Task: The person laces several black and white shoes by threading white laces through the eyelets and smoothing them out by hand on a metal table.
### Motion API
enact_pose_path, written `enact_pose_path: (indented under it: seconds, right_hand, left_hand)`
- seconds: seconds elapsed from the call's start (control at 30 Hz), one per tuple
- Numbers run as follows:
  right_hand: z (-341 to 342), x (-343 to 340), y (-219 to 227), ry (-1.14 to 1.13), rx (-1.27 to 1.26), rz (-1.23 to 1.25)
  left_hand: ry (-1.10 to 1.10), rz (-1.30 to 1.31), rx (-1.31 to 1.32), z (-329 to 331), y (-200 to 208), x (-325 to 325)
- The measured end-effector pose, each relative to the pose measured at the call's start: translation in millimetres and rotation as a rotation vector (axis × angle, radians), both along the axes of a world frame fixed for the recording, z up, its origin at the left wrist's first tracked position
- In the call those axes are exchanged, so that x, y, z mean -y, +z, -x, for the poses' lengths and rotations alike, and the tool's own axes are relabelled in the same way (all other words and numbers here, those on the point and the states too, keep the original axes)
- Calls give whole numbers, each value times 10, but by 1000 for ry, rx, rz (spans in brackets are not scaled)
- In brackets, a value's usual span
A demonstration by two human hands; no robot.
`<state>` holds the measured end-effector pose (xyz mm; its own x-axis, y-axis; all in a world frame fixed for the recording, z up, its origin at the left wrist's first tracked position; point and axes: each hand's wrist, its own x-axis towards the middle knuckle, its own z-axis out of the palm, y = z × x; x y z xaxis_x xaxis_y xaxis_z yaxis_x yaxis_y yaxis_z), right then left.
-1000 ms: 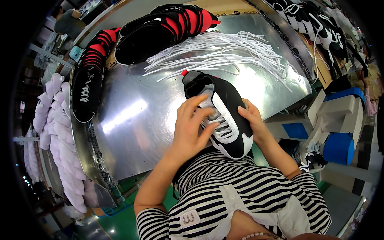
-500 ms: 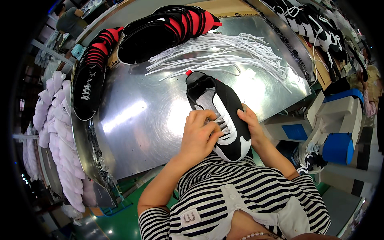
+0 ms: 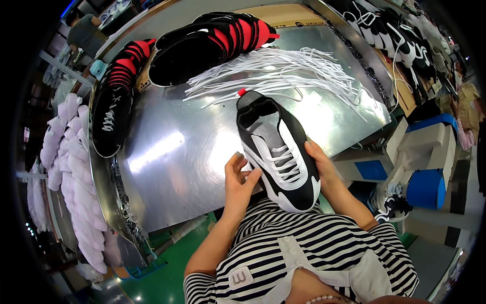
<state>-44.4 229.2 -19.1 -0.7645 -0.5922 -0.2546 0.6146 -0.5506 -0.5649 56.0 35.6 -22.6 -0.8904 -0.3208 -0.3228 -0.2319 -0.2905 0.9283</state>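
A black and white sneaker point(image 3: 296, 185) with a red heel tab is tilted over the near edge of the metal table, toe toward me. White laces point(image 3: 285, 164) cross its tongue in several rows. My right hand point(image 3: 324, 164) grips the sneaker's right side, thumb along the upper and its other fingers hidden beneath. By the left side of the sneaker is my left hand point(image 3: 240, 180), fingers loosely bent and apart from the thumb, with nothing visible between them. Its thumb tip lies close against the shoe; whether they touch I cannot tell.
Loose white laces point(image 3: 273, 71) lie across the metal table point(image 3: 172, 187). Behind them are nested black and red shoe uppers point(image 3: 187, 58), with another row point(image 3: 111, 111) at the left. White padded pieces point(image 3: 76, 182) hang left. Black and white shoes point(image 3: 405, 38) sit far right, above a blue-padded machine point(image 3: 425, 157).
My left hand has let go of the laces and moved left and down, its fingers spreading. The sneaker has turned slightly, showing more of its tongue and lacing. My right hand keeps its hold.
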Motion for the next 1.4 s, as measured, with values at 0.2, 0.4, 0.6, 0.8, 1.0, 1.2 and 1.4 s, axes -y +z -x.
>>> enact_pose_path:
  seconds: [0.2,0.4,0.6,0.8,1.0,1.2,1.4]
  right_hand:
    - [100,1,-38,-207,-155,-13]
    - [81,177,-81,-209,-120,-62]
    - [215,567,-87,155,-284,-422]
    - [310,602,-133,100,-604,-672]
    - [350,758,118,221,-760,-835]
    - [561,484,101,102,-681,-864]
    - [624,887,125,236,-1053,-887]
  left_hand:
    - [-33,-633,-133,33,-58,77]
    - [-3,-748,-220,-148,-151,168]
    - [218,-271,-263,-262,538,686]
    - [255,1643,-153,35,843,2061]
    - [179,2113,268,637,58,4047]
    - [205,1721,15,1354,162,2914]
    - [3,1956,-691,2776,998,1779]
